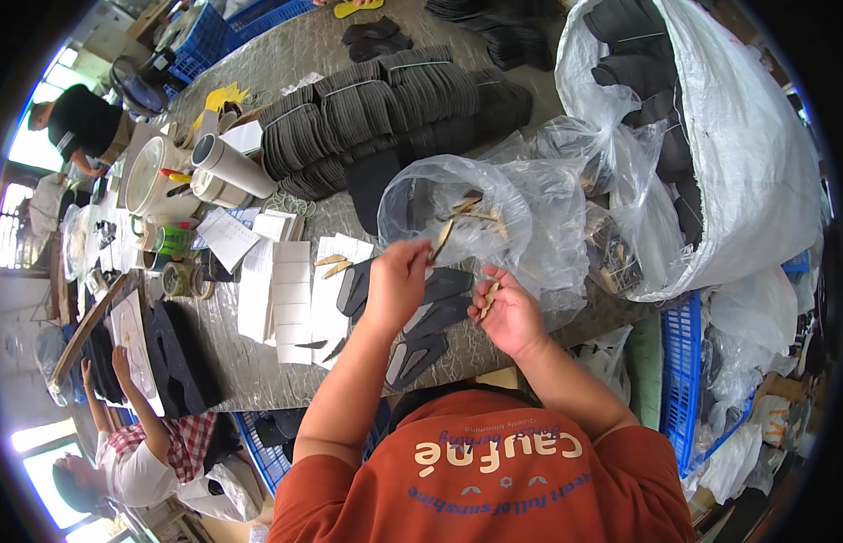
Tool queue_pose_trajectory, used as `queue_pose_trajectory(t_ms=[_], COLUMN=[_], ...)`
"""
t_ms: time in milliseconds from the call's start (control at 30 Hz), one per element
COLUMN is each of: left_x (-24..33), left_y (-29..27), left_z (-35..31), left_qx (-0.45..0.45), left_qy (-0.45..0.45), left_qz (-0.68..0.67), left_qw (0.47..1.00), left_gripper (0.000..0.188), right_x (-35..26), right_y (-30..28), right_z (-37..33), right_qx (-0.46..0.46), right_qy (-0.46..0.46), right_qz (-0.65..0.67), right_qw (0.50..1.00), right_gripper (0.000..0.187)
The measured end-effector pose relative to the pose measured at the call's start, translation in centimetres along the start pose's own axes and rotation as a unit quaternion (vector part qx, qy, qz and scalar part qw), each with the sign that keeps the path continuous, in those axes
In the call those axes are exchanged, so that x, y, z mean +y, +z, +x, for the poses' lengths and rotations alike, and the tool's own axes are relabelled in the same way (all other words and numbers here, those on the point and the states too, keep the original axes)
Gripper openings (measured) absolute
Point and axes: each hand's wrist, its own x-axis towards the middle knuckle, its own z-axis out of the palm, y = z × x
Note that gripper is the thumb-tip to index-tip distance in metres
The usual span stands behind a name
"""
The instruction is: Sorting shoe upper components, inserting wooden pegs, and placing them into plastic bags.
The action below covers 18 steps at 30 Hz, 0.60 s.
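Observation:
My left hand (397,288) pinches a thin, curved tan piece with a dark edge (443,239) at the mouth of a clear plastic bag (402,195). Inside the bag lie several similar tan pieces (480,215). Palm up, my right hand (515,319) holds a few small tan pieces (489,300) in its curled fingers, just right of the left hand. Dark flat cut pieces with grey patches (416,360) are spread on the table below both hands. Two more tan pieces (332,264) rest on white paper left of my left hand.
Bundled stacks of dark flat pieces (358,100) stand behind the bag. A big white woven sack (738,172) with dark pieces is at the right, above a blue crate (680,362). Paper sheets (292,290), cups and a white tumbler (229,165) are at the left. Two people work farther left.

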Motion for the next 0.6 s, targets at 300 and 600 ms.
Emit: queue_pose_trajectory(t_ms=[300,600], left_x=[0.2,-1.3], left_y=[-1.4,1.9], left_z=[3.8,-0.3], left_qx=[0.007,-0.167], left_qy=[0.289,0.355], left_qz=[0.326,0.443], left_qw=[0.900,0.806], left_gripper=[0.019,0.010], right_x=[-2.4,-2.5], right_y=[-0.3,1.6], right_z=[1.1,3.3], right_qx=[0.059,0.021], right_qy=[-0.093,-0.058], right_qz=[-0.080,-0.058], right_qw=[0.991,0.996], right_gripper=[0.042,0.037])
